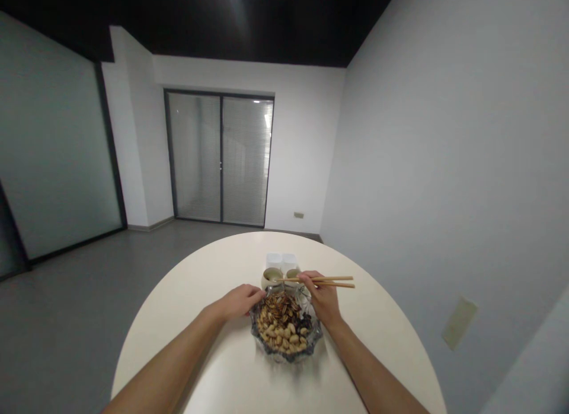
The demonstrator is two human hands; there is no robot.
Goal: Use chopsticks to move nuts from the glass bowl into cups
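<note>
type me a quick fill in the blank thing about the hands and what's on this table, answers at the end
1. The right hand holds a pair of ____.
2. The left hand is at the ____ side of the glass bowl.
3. Just beyond the bowl stand ____ small cups.
4. Seen from above, the tabletop has a ____ edge.

Missing words: chopsticks; left; two; curved

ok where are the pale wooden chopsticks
Right of centre in the head view, the chopsticks are in the right hand, near the far rim of the scalloped glass bowl.
</note>
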